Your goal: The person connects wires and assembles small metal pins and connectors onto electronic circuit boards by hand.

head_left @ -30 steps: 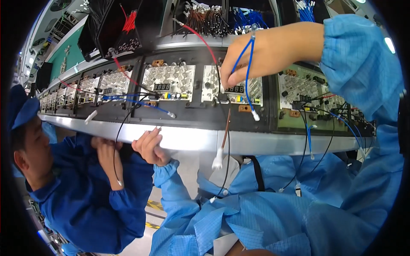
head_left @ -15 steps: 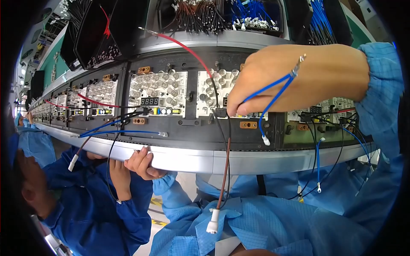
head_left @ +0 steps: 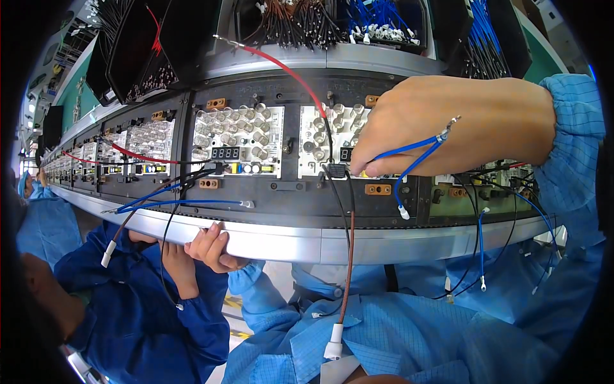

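Observation:
My right hand [head_left: 448, 125] is closed in a pinch low on a white circuit board [head_left: 312, 153] with clear round caps and a small display. A blue wire [head_left: 409, 168] comes from its fingers, bends at a crimped metal terminal over the back of the hand, and ends in a white-sleeved terminal. The fingertips are just beside a black relay block [head_left: 337, 170], which has a red-ended wire and a brown wire with a white connector [head_left: 334, 342] running from it. My left hand [head_left: 214, 248] curls its fingers over the silver rail [head_left: 275, 243] at the near edge.
Another wired board [head_left: 236, 137] sits to the left, and more boards line the track. Bins of brown and black wires [head_left: 294, 25] and blue wires [head_left: 377, 25] stand behind. A co-worker in a dark blue sleeve [head_left: 147, 301] is at the left, with a hand near the rail.
The boards and wires sit slightly further right in view. My right hand has shifted slightly right and down, still pinching by the relay block. My left hand stays on the rail.

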Demonstrator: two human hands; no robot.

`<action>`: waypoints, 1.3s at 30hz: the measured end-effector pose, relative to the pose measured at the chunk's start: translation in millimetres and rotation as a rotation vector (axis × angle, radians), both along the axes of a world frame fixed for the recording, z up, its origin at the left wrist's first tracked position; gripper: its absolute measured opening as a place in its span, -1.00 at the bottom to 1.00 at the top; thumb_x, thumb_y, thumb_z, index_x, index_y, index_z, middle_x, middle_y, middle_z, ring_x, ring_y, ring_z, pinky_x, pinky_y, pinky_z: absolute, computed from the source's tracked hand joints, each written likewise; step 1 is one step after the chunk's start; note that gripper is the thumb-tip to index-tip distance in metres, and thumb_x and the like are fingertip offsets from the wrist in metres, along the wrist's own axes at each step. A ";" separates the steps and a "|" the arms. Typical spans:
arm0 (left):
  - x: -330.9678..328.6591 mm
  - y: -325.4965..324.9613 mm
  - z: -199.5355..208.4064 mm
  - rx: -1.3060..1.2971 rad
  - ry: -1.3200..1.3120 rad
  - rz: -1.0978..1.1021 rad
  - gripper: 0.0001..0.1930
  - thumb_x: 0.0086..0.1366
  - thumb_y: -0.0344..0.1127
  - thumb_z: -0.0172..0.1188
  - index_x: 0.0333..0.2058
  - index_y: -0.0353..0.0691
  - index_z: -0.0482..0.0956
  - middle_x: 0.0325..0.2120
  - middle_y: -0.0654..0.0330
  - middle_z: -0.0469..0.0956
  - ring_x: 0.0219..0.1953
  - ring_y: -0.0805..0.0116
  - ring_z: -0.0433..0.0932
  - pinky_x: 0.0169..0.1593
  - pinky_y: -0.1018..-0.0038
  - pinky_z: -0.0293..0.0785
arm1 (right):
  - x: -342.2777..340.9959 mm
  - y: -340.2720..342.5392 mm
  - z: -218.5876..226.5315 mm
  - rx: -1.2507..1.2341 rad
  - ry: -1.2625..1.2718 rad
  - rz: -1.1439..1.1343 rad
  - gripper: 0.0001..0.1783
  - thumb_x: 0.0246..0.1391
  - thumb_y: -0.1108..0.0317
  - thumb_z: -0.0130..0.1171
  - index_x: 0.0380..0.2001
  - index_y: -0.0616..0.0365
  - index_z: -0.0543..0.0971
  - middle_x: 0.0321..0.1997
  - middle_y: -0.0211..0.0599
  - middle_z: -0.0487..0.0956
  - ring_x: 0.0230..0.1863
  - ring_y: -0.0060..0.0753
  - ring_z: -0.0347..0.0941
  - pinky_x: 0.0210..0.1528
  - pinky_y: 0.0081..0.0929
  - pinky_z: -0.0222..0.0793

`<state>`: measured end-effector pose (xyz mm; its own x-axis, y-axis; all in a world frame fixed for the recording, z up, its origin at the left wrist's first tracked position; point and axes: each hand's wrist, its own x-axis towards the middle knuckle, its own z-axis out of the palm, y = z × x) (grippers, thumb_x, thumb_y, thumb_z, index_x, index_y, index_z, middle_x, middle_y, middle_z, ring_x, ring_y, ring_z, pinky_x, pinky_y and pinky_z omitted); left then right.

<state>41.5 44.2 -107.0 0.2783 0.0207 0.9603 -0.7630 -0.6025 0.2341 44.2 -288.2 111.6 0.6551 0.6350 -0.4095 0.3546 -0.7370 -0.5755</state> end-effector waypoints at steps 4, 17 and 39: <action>2.4 0.0 -0.8 0.005 0.001 0.016 -0.58 0.34 -0.09 -0.39 -0.43 -0.10 0.47 -0.48 0.28 0.56 -0.31 0.39 0.43 0.13 0.28 0.04 | 2.7 -0.8 4.6 -0.057 0.012 0.025 -0.72 0.13 0.27 -0.01 -0.25 0.22 0.57 -0.28 -0.09 0.60 -0.23 -0.02 0.50 -0.16 -0.20 0.41; -12.2 5.0 9.9 0.013 0.135 -0.011 -0.62 0.36 -0.07 -0.26 -0.42 0.01 0.55 -0.37 0.33 0.62 -0.21 0.39 0.44 0.16 0.38 0.04 | 2.3 19.5 12.5 -0.159 -0.064 0.163 -0.72 0.16 0.26 -0.01 -0.25 0.19 0.59 -0.29 -0.12 0.61 -0.26 -0.07 0.53 -0.17 -0.24 0.44; -43.9 26.3 30.6 0.072 0.316 -0.037 -0.70 0.27 -0.24 -0.15 -0.37 -0.22 0.58 -0.30 0.18 0.60 -0.10 0.24 0.47 0.21 0.23 -0.05 | -35.9 -190.7 98.6 -0.742 -0.107 -0.787 -0.71 0.15 0.27 -0.08 -0.25 0.26 0.51 -0.48 -0.22 0.61 -0.52 -0.37 0.57 -0.48 -0.43 0.49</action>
<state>-2.4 70.5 -76.5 0.5617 -0.0602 0.8251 -0.6813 -0.5994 0.4201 8.3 -478.9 210.3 0.8252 -0.3612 -0.4342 -0.3478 -0.9307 0.1132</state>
